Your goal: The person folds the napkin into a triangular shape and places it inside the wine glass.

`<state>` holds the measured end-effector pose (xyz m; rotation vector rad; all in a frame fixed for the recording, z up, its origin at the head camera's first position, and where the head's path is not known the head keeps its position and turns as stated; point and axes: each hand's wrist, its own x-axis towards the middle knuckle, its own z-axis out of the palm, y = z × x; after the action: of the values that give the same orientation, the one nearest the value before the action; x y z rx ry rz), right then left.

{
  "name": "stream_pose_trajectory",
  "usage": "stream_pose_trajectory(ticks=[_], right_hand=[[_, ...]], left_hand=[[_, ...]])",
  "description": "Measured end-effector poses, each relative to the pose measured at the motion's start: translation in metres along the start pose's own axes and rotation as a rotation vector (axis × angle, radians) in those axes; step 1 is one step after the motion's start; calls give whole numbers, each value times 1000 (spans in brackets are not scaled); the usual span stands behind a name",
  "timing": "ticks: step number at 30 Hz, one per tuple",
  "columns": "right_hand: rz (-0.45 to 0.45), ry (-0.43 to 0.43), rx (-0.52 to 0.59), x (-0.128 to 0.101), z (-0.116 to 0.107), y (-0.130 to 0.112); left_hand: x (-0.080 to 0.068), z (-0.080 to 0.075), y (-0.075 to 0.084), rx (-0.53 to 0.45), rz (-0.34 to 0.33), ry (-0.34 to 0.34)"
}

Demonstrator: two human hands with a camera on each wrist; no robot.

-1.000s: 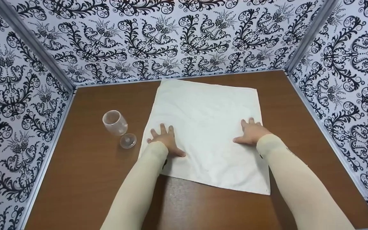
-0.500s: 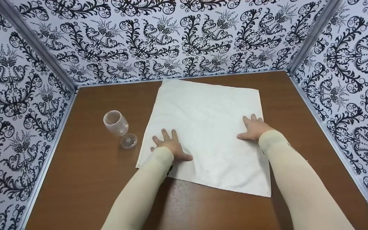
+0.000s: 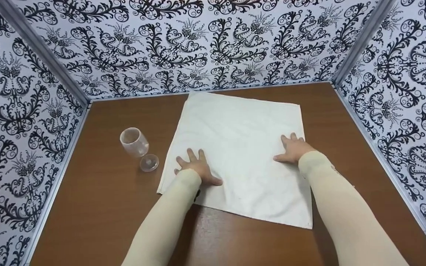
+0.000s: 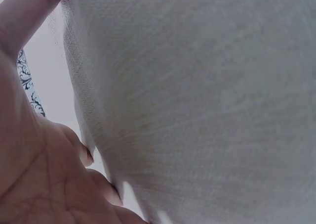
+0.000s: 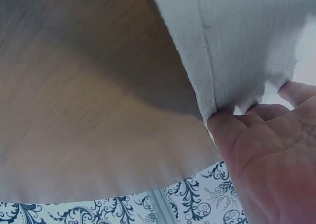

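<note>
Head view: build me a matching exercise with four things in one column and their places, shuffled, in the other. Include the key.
Things
1. Wine glass
2. White cloth
3. Left hand
4. Right hand

Places
A. Spread out beneath both hands
B. On the cloth, on the side farther from the glass
C. On the brown table, beside the cloth
D. On the cloth, on the side nearer the glass

Pairs: 1-C, 2-A, 3-D, 4-B

Head view looks down; close wrist views share the cloth (image 3: pixel 242 140).
</note>
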<state>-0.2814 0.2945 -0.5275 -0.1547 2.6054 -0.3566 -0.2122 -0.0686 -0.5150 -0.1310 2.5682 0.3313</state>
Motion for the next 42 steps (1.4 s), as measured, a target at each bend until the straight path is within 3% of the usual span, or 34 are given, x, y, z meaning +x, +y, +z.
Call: stream_pose_trajectory(ticks=[6, 36, 42], right_hand=[[9, 3, -7, 0, 3, 1], [34, -3, 1, -11, 2, -7], [-1, 28, -49, -5, 6, -3]], left_hand=[[7, -1, -1, 6, -6, -23], [9, -9, -6, 63, 21, -25], [4, -11, -5, 45, 28, -17]])
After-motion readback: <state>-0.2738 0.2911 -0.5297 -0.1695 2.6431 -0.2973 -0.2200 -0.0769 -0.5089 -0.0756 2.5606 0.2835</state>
